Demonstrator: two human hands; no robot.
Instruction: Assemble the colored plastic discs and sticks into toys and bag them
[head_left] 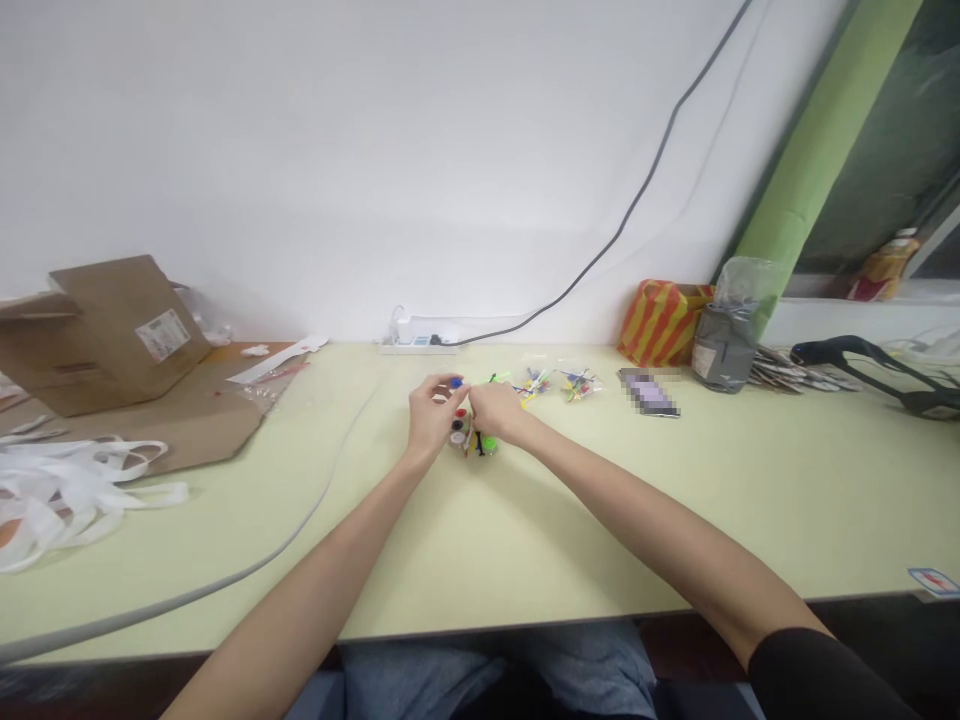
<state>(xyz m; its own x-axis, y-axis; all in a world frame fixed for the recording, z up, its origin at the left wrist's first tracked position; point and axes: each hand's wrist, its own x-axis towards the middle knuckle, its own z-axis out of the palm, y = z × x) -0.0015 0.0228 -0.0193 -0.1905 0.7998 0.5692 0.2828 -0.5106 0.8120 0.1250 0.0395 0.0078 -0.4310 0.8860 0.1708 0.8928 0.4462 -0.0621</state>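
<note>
Centre frame, the left hand (433,405) pinches 1 blue piece (457,383), seemingly steadying it; what the curled right hand (498,408) holds, I cannot tell.

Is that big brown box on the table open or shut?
Open: the brown cardboard box has flaps sticking out, not folded closed.

Was plain room, home or workroom unclear: desk (787,490) stood against white wall (450,150), power strip (412,349) lay at twelve o'clock, cardboard box (127,340) at ten, striped bag (651,322) at one, window (870,190) at two.
</note>
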